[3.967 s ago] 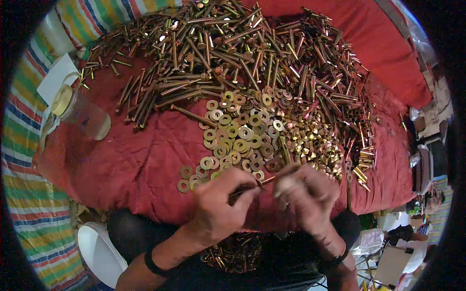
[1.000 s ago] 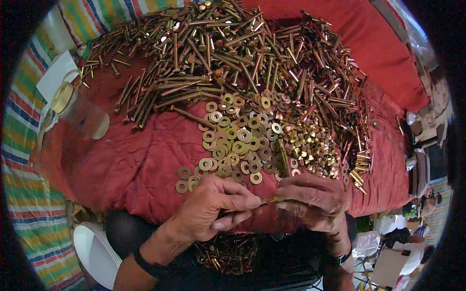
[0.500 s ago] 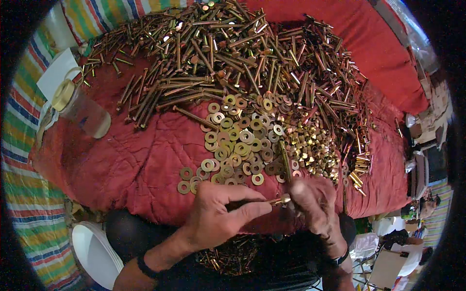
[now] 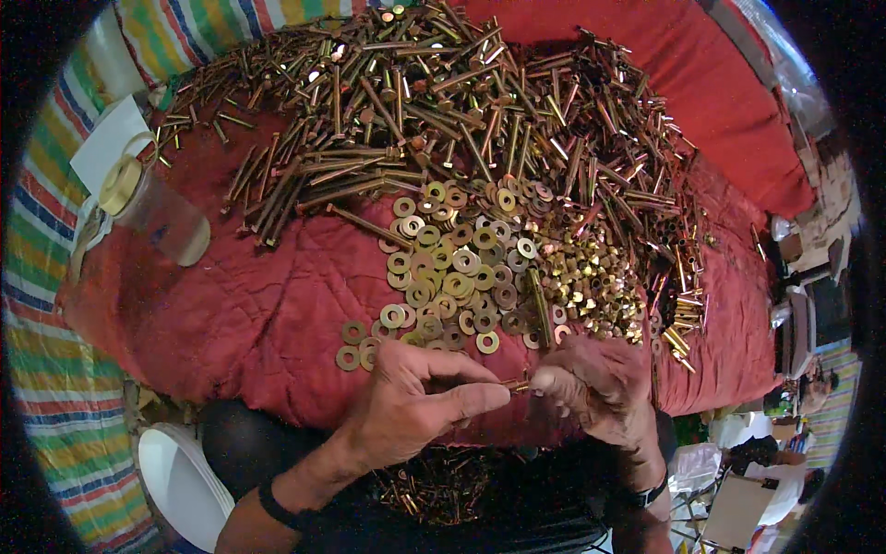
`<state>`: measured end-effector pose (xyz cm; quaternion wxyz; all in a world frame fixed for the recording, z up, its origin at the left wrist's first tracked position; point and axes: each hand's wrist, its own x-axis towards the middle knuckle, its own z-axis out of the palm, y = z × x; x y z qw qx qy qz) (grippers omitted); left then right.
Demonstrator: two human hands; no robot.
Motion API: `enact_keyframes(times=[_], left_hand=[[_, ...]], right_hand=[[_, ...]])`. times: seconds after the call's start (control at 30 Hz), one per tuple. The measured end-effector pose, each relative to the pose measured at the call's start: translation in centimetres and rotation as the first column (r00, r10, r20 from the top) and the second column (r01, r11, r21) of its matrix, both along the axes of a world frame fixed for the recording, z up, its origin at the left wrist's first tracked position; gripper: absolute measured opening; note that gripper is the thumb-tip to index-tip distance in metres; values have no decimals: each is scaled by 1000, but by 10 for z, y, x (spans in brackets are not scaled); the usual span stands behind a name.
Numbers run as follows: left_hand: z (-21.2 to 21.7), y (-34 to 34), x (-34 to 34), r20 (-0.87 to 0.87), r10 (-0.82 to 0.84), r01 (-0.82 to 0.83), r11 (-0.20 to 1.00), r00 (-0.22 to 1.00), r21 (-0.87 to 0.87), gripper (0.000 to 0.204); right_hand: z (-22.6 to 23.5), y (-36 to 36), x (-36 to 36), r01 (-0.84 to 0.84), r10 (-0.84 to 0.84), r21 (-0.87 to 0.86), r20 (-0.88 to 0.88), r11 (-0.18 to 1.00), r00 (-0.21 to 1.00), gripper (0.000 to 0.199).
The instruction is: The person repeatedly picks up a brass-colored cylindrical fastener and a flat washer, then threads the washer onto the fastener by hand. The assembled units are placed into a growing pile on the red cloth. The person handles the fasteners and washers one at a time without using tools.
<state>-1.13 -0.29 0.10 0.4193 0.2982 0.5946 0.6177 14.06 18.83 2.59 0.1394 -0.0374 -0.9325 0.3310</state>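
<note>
Between the thumb and forefinger of my left hand is a thin, brass-coloured bolt, held level and pointing right. My right hand is curled at the bolt's right end, its thumb and fingertips pinched there and covering the tip. Just beyond the fingers lies a longer dark gold rod-like piece, its near end by my right hand. Flat brass washers are heaped in front of my hands, with a pile of small brass nuts to their right.
A big mound of long bolts covers the far side of the red quilted cloth. Short metal sleeves lie at the right. A clear jar with a yellowish lid leans at the left. More fasteners rest on my lap.
My right fingers have shifted over the bolt's end, hiding the bright nut-like piece seen there before. My left hand has barely moved and keeps its pinch.
</note>
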Motion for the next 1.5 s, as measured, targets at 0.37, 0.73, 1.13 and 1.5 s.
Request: enact_keyframes(times=[0.37, 0.73, 1.13, 1.5], left_hand=[[1, -3, -4, 184, -31, 45, 997, 982, -68, 20], [-7, 1, 2, 369, -14, 19, 1000, 929, -10, 13], [5, 4, 3, 285, -54, 84, 992, 957, -97, 15], [8, 2, -6, 215, -63, 76, 996, 975, -53, 17]], right_hand=[[11, 1, -9, -6, -2, -166, -47, 986, 999, 26], [4, -1, -8, 8, -13, -232, -20, 973, 1000, 37], [11, -11, -1, 91, 5, -381, 243, 920, 970, 39], [21, -3, -6, 5, 68, -473, 137, 881, 988, 28]])
